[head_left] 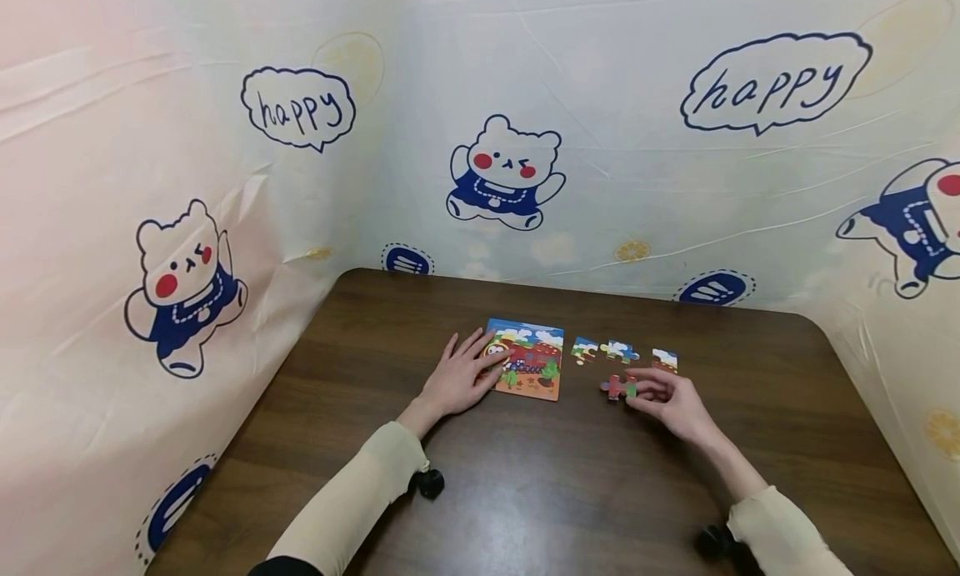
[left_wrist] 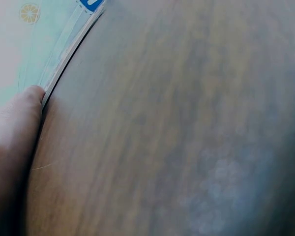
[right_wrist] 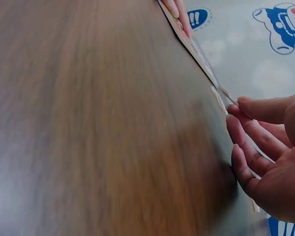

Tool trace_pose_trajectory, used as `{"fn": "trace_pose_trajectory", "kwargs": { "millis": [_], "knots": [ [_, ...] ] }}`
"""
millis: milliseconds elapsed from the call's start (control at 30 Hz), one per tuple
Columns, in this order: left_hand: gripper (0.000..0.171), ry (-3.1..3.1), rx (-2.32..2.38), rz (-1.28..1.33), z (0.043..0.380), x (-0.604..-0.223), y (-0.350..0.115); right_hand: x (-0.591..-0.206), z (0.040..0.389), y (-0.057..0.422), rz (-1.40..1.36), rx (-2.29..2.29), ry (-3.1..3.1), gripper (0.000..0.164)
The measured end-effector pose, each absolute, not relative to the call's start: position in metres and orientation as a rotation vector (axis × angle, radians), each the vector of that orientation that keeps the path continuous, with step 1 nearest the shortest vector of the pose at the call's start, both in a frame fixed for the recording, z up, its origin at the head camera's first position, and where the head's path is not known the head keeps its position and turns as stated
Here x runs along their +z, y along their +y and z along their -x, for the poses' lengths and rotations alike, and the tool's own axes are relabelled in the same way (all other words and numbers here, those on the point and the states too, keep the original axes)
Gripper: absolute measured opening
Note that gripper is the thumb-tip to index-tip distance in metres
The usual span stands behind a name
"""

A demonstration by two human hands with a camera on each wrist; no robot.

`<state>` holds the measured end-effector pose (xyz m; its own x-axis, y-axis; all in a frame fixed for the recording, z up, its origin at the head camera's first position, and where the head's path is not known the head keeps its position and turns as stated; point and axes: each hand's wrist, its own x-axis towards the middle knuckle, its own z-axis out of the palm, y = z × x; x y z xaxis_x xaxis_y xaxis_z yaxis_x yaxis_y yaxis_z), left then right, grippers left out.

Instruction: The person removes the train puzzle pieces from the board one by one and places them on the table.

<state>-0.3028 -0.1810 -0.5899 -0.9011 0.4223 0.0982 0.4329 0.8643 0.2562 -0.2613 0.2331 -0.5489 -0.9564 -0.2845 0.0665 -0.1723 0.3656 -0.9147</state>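
A square picture puzzle with a blue sky, red shapes and an orange ground lies on the brown table. My left hand rests across its left side, fingers spread and fairly straight, covering part of the picture. To the right, my right hand pinches a red and green jigsaw piece between thumb and fingers. In the right wrist view, the right hand shows the piece edge-on at its fingertips. Only a blurred thumb of the left hand appears in the left wrist view.
Loose jigsaw pieces lie right of the puzzle: one piece nearest it, another piece beside that, and a third piece just behind the right hand. A printed cloth hangs behind the table's far edge.
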Motion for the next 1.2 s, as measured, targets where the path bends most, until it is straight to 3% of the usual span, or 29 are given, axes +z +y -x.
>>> {"fn": "trace_pose_trajectory", "kwargs": {
  "millis": [1200],
  "knots": [
    [0.052, -2.993, -0.440, 0.681, 0.303, -0.591, -0.181, -0.545, 0.249, 0.283, 0.337, -1.272, 2.686, 0.044]
  ]
}}
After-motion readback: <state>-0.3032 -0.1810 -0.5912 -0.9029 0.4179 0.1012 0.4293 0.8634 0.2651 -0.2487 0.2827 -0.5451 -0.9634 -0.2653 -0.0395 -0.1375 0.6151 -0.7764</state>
